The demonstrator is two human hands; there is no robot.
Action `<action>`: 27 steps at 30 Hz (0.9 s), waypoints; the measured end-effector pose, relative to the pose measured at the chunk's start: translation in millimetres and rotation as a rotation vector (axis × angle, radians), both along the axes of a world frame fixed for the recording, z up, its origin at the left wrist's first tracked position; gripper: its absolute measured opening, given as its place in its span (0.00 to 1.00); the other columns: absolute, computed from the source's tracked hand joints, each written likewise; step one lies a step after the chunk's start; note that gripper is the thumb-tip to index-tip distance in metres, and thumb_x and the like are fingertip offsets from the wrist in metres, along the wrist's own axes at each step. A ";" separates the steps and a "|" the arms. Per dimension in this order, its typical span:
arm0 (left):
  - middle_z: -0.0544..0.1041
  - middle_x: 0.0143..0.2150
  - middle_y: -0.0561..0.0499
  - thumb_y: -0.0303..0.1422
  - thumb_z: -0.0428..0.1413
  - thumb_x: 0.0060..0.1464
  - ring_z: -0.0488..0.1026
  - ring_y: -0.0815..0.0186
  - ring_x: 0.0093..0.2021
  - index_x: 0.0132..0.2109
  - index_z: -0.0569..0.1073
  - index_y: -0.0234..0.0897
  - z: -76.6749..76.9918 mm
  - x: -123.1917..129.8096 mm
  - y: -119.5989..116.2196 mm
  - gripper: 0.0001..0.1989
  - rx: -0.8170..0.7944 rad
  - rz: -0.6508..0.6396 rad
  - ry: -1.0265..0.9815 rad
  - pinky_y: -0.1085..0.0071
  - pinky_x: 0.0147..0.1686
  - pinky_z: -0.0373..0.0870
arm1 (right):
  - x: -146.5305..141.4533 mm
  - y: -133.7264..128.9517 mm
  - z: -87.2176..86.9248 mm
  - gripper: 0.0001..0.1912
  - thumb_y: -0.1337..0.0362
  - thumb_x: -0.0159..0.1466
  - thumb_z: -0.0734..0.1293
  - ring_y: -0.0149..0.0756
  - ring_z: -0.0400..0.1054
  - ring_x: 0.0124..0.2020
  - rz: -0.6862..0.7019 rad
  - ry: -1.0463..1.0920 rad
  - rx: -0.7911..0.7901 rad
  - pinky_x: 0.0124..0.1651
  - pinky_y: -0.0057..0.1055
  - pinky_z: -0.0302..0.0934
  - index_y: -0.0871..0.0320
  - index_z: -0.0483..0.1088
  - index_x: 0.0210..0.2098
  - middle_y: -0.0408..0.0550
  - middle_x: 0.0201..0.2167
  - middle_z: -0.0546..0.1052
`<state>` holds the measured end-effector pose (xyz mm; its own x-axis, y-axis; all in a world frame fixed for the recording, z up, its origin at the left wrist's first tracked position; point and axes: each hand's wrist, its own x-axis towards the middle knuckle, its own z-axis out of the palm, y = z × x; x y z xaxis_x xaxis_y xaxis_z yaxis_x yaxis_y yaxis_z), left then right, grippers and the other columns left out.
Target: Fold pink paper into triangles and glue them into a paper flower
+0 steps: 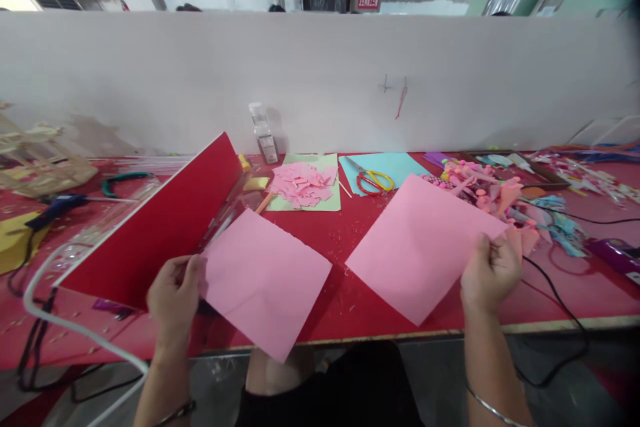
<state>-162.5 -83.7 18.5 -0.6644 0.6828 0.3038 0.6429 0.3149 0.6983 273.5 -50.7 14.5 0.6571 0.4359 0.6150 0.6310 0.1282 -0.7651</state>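
Two pink sheets (265, 280) (420, 250) to log, held apart above front of red table (325, 227); find one corner clamped between thumb and fingers of left hand (175, 290), one likewise in right hand (491, 273); near left hand, note tilted red board (165, 220); farther back, see pink scraps (303, 183) on pale green sheet (325, 205), scissors (367, 174) across light blue sheet (400, 163), clear bottle (264, 137) close to white partition (320, 80).
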 end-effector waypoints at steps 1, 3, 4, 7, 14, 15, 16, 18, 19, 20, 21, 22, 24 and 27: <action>0.70 0.24 0.56 0.39 0.51 0.46 0.66 0.71 0.23 0.34 0.70 0.36 -0.6 -1.0 -0.6 0.11 -0.001 -0.001 -0.003 0.79 0.22 0.60 | 1.2 -0.9 1.3 0.11 0.60 0.56 0.60 0.28 0.53 0.19 -0.009 -0.013 0.000 0.24 0.27 0.48 0.60 0.60 0.21 0.40 0.15 0.60; 0.70 0.25 0.56 0.38 0.50 0.47 0.66 0.71 0.24 0.35 0.69 0.37 -0.9 -1.9 -2.0 0.11 0.000 -0.009 0.007 0.79 0.22 0.60 | 3.1 -3.0 3.7 0.11 0.61 0.56 0.60 0.28 0.52 0.18 -0.019 -0.032 -0.013 0.24 0.27 0.47 0.59 0.59 0.20 0.39 0.15 0.58; 0.70 0.26 0.56 0.38 0.50 0.47 0.66 0.70 0.25 0.35 0.69 0.37 -0.4 -1.7 -2.7 0.11 0.000 -0.019 0.021 0.79 0.23 0.60 | 3.6 -4.2 4.9 0.11 0.61 0.56 0.60 0.28 0.51 0.18 -0.021 -0.038 -0.018 0.23 0.27 0.46 0.59 0.58 0.20 0.38 0.15 0.58; 0.71 0.27 0.55 0.38 0.49 0.48 0.67 0.70 0.27 0.36 0.69 0.37 4.4 0.7 -5.2 0.11 -0.038 -0.083 0.094 0.79 0.25 0.61 | 2.3 -8.6 9.0 0.10 0.61 0.56 0.60 0.28 0.51 0.18 -0.009 -0.049 -0.006 0.23 0.27 0.46 0.59 0.59 0.21 0.38 0.15 0.58; 0.72 0.34 0.54 0.41 0.47 0.50 0.68 0.69 0.25 0.50 0.61 0.39 18.1 5.0 -5.9 0.21 -0.249 -0.440 0.123 0.76 0.27 0.64 | -5.6 -21.6 21.0 0.18 0.62 0.57 0.59 0.25 0.45 0.17 0.062 -0.111 0.029 0.22 0.26 0.42 0.57 0.51 0.14 0.36 0.13 0.50; 0.72 0.34 0.53 0.41 0.46 0.50 0.68 0.69 0.24 0.53 0.58 0.38 18.5 5.0 -5.0 0.23 -0.292 -0.492 0.116 0.75 0.26 0.65 | -5.5 -22.8 21.2 0.19 0.61 0.57 0.60 0.25 0.44 0.17 0.062 -0.101 0.034 0.21 0.26 0.41 0.57 0.51 0.14 0.36 0.13 0.49; 0.72 0.34 0.52 0.41 0.46 0.49 0.68 0.68 0.23 0.55 0.56 0.38 18.5 5.0 -4.1 0.26 -0.320 -0.532 0.126 0.74 0.27 0.65 | -5.1 -23.8 20.8 0.18 0.61 0.57 0.60 0.25 0.44 0.17 0.056 -0.082 0.042 0.21 0.26 0.41 0.58 0.52 0.14 0.36 0.13 0.49; 0.73 0.37 0.48 0.42 0.48 0.47 0.70 0.65 0.27 0.56 0.55 0.36 17.5 5.2 -2.7 0.29 -0.321 -0.564 0.180 0.71 0.30 0.67 | -3.8 -24.8 18.5 0.17 0.59 0.56 0.60 0.25 0.46 0.18 0.063 -0.015 0.051 0.22 0.25 0.42 0.59 0.55 0.14 0.36 0.14 0.51; 0.73 0.39 0.46 0.42 0.49 0.46 0.70 0.63 0.30 0.55 0.57 0.36 16.7 5.6 -2.5 0.29 -0.309 -0.569 0.199 0.70 0.31 0.67 | -3.2 -25.0 16.8 0.17 0.58 0.56 0.61 0.25 0.48 0.19 0.087 0.034 0.050 0.22 0.25 0.43 0.60 0.58 0.15 0.37 0.14 0.53; 0.73 0.39 0.46 0.42 0.49 0.45 0.71 0.62 0.32 0.53 0.60 0.36 15.9 6.1 -2.8 0.28 -0.306 -0.582 0.190 0.70 0.32 0.67 | -2.9 -25.1 14.9 0.15 0.57 0.55 0.61 0.26 0.50 0.19 0.125 0.093 0.043 0.23 0.25 0.45 0.60 0.61 0.17 0.37 0.15 0.55; 0.74 0.37 0.46 0.42 0.49 0.45 0.71 0.61 0.32 0.50 0.64 0.36 15.3 6.8 -3.6 0.25 -0.325 -0.606 0.153 0.70 0.31 0.67 | -3.0 -25.1 13.0 0.14 0.56 0.55 0.61 0.26 0.52 0.20 0.170 0.162 0.033 0.24 0.25 0.47 0.61 0.64 0.20 0.38 0.17 0.59; 0.74 0.32 0.48 0.43 0.49 0.45 0.71 0.61 0.31 0.45 0.67 0.36 15.1 7.8 -4.9 0.21 -0.360 -0.635 0.101 0.71 0.29 0.67 | -3.5 -25.2 10.9 0.14 0.55 0.54 0.61 0.27 0.54 0.22 0.217 0.231 0.014 0.25 0.25 0.49 0.61 0.66 0.23 0.40 0.19 0.62; 0.72 0.21 0.52 0.45 0.46 0.48 0.70 0.64 0.23 0.33 0.68 0.36 16.4 10.4 -8.0 0.16 -0.441 -0.692 -0.021 0.73 0.23 0.65 | -6.1 -25.9 6.6 0.15 0.54 0.53 0.62 0.29 0.58 0.25 0.289 0.354 -0.049 0.28 0.26 0.52 0.61 0.69 0.28 0.43 0.24 0.67; 0.66 0.14 0.56 0.46 0.42 0.51 0.65 0.68 0.17 0.25 0.63 0.38 25.2 17.0 -9.5 0.17 -0.428 -0.730 -0.142 0.74 0.20 0.62 | -13.4 -28.4 -1.6 0.17 0.53 0.52 0.63 0.32 0.61 0.29 0.359 0.459 -0.188 0.30 0.27 0.56 0.60 0.70 0.31 0.45 0.27 0.71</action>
<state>-145.5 -93.2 43.8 -0.0261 0.9911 -0.1304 0.7026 0.1109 0.7029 260.1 -79.1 12.9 0.6288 0.7527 0.1950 0.1740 0.1082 -0.9788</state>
